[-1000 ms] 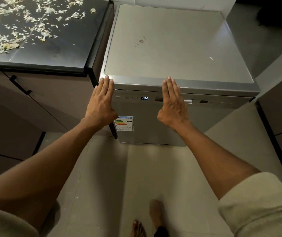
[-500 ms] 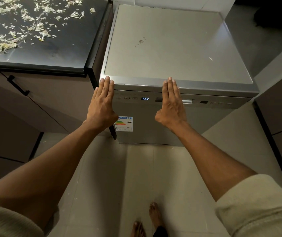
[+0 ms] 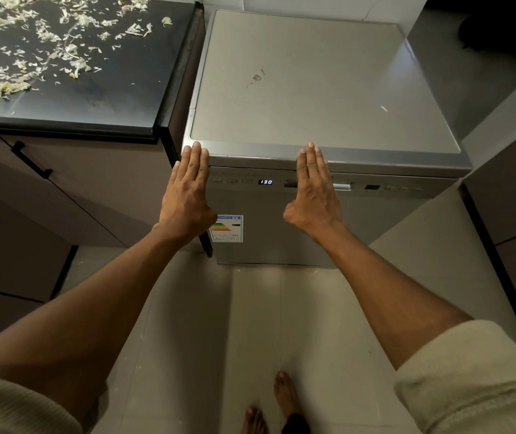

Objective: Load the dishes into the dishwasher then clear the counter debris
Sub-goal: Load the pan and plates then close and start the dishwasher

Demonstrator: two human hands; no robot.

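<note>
A silver freestanding dishwasher (image 3: 322, 89) stands ahead with its door closed and its display (image 3: 265, 182) reading 130. My left hand (image 3: 187, 195) lies flat with straight fingers against the door's upper left corner. My right hand (image 3: 314, 192) lies flat over the control strip near the door handle (image 3: 341, 186). Both sets of fingertips reach the front lip of the top. To the left, a black counter (image 3: 118, 98) carries scattered pale vegetable scraps (image 3: 31, 57). No dishes are in view.
Brown cabinet fronts with a black handle (image 3: 31, 161) sit under the counter. Another cabinet (image 3: 513, 195) flanks the dishwasher's right side. An energy label (image 3: 226, 228) is on the door. My bare feet (image 3: 278, 405) stand on the pale tiled floor (image 3: 250, 324).
Both hands stay flat on the dishwasher front. The view has shifted only slightly.
</note>
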